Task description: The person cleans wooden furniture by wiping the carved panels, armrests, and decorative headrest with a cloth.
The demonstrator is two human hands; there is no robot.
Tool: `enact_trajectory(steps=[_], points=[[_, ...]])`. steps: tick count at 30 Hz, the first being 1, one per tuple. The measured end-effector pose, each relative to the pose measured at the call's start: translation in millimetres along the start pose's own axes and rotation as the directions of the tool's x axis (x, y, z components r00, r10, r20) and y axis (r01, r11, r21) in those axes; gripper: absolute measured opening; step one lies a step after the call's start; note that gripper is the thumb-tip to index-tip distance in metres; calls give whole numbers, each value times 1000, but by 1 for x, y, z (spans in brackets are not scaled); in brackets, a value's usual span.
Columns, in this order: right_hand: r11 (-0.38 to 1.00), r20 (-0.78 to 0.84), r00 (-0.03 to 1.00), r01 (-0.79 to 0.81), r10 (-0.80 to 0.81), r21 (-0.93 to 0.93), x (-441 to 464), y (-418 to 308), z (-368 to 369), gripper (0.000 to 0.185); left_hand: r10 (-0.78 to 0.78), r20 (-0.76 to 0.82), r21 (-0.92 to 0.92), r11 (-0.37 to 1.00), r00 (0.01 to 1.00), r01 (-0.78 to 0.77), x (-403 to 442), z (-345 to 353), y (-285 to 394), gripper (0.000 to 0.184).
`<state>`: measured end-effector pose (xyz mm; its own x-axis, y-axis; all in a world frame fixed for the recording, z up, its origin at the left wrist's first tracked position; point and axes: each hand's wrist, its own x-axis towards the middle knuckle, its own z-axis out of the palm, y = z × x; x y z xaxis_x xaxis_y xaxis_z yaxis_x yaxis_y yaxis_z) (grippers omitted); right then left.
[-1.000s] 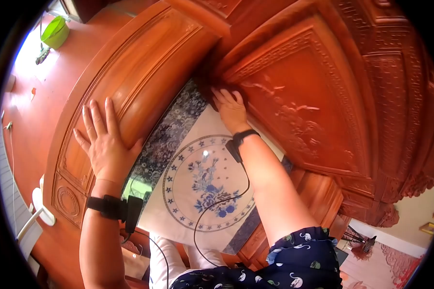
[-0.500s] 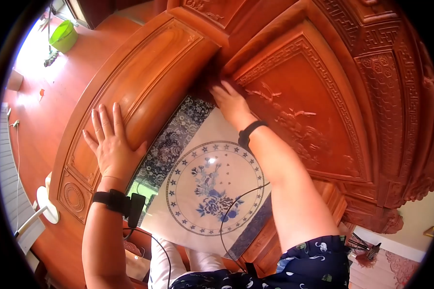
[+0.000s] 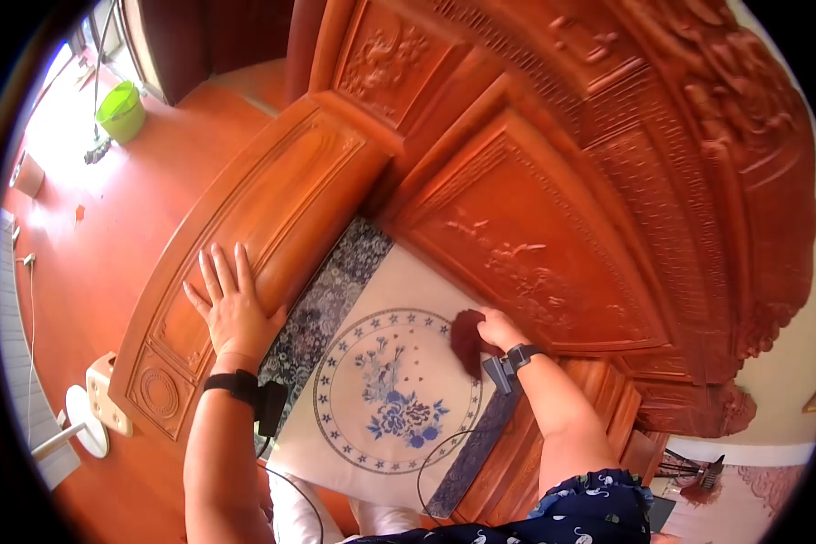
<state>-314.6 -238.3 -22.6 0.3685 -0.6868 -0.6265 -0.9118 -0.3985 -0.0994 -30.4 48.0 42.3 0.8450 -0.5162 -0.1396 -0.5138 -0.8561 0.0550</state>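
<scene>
Two bare hands at a carved wooden seat, seen from the head camera; clock positions are read about the centre of the blue floral ring on the pale seat cover (image 3: pixel 417 272). The left hand (image 3: pixel 238 315) lies at ten o'clock, palm down with fingers spread on the smooth wooden side panel (image 3: pixel 322 150), holding nothing. The right hand (image 3: pixel 501 329) is at two o'clock; its grip pinches a dark red cloth (image 3: pixel 468 343), bunched and somewhat blurred. The cloth is over the pale field at the ring's two o'clock edge, near the foot of the carved backrest panel (image 3: pixel 553 231); whether its whole underside touches the cover cannot be told.

The dark patterned borders of the cover run at ten to eleven o'clock, along the side panel, and at four o'clock, beside the bare wooden seat (image 3: pixel 576 394). A thin black cable (image 3: pixel 423 476) loops over the cover at five o'clock.

The step in hand is judged to be a wiping pass with the cloth, the left hand serving as a brace. From this position, a further stroke calls for a firm pinch, the cloth flattened under the fingers, light pressure so that the cover does not ruck, and a path clear of the cable.
</scene>
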Motion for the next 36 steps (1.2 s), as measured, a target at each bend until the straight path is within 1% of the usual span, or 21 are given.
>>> enact_trajectory(steps=[2, 3, 4, 5, 7, 8, 11, 13, 15, 16, 17, 19, 21, 22, 25, 27, 29, 30, 34, 35, 36], points=[[889, -73, 975, 220, -208, 403, -4, -21, -20, 43, -3, 43, -16, 1000, 999, 3, -1, -6, -1, 104], [862, -223, 953, 284, -205, 420, -19, -46, -36, 42, -3, 50, -26, 1000, 999, 5, -2, -8, -1, 103], [759, -326, 887, 452, -327, 469, -27, -66, -52, 43, 3, 48, -36, 999, 999, -1, -2, -8, -2, 102], [744, -497, 726, 634, -475, 214, -38, -89, -75, 45, 13, 45, -47, 999, 999, -11, -2, -8, -3, 102], [640, -696, 380, 753, -609, -149, -98, -150, -133, 48, 35, 48, -71, 997, 998, -31, -2, -10, -6, 100], [612, -739, 207, 719, -641, -330, -122, -173, -160, 49, 44, 64, -81, 996, 997, -39, -3, -14, -7, 98], [663, -773, -158, 427, -615, -615, -173, -218, -219, 48, 76, 128, -143, 988, 989, -58, 0, -22, -14, 97], [734, -767, -298, 239, -568, -636, -172, -235, -234, 50, 115, 158, -237, 969, 981, -75, 2, -26, -20, 95], [766, -776, -337, 198, -533, -612, -131, -248, -248, 49, 171, 157, -237, 963, 973, -131, 5, -9, -27, 104], [774, -794, -269, 203, -545, -600, -100, -249, -251, 52, 183, 180, -199, 969, 967, -146, 7, -9, -29, 104], [839, -839, -31, -52, -544, -542, -81, -254, -238, 55, 197, 204, -160, 973, 959, -165, 8, -8, -29, 105], [890, -887, -118, 48, -446, -454, -60, -267, -220, 57, 222, 212, -172, 967, 952, -187, 12, -5, -30, 106], [871, -862, -164, 32, -479, -490, -48, -262, -219, 60, 206, 267, -128, 976, 941, -178, 12, -5, -29, 107], [863, -854, -138, -11, -502, -505, -52, -263, -221, 62, 215, 269, -131, 974, 939, -186, 12, -12, -28, 107], [803, -804, 2, 60, -594, -593, -63, -273, -219, 40, 202, 451, -158, 977, 870, -145, 14, -41, -24, 99], [656, -661, 91, 283, -745, -700, -58, -290, -214, 33, 191, 438, -60, 981, 878, -184, 17, -26, -22, 107], [679, -663, 147, 194, -734, -708, -57, -305, -206, 31, 157, 535, -16, 984, 830, -176, 19, -31, -21, 117], [670, -672, 78, 221, -736, -709, -57, -305, -209, 31, 154, 524, -2, 984, 838, -179, 21, -33, -20, 117], [714, -741, 2, 270, -671, -646, -86, -260, -231, 27, 113, 602, 30, 986, 790, -164, 21, -35, -17, 121], [732, -751, -2, 220, -660, -644, -89, -236, -229, 26, 120, 614, 26, 985, 780, -171, 21, -35, -16, 121], [771, -779, 59, 213, -624, -601, -102, -218, -226, 25, 124, 622, 19, 985, 773, -173, 23, -37, -18, 122]])
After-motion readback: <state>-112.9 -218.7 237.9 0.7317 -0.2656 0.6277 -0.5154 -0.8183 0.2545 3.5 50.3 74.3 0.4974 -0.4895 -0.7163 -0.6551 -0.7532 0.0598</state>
